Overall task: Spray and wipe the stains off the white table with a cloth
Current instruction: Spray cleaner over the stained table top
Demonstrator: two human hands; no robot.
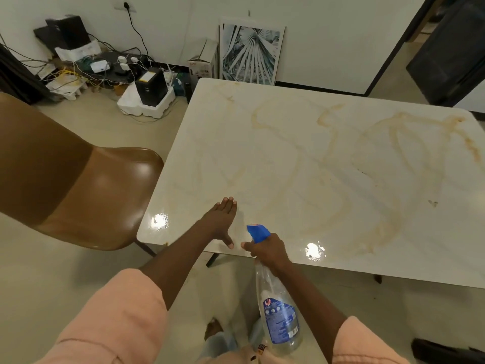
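Note:
The white table (301, 143) carries long yellowish-brown smear stains (393, 143) across its middle and right side. My right hand (266, 252) grips the neck of a clear spray bottle (279, 316) with a blue trigger head (258, 232), held over the table's near edge with the nozzle toward the tabletop. My left hand (221, 220) lies flat with straight fingers on the table near its front left corner, just left of the bottle head. No cloth is in view.
A brown chair (78, 185) stands close against the table's left side. Boxes, cables and electronics (110, 67) clutter the floor by the far wall. A framed picture (250, 55) leans against the wall behind the table. A dark cabinet (451, 51) stands at the far right.

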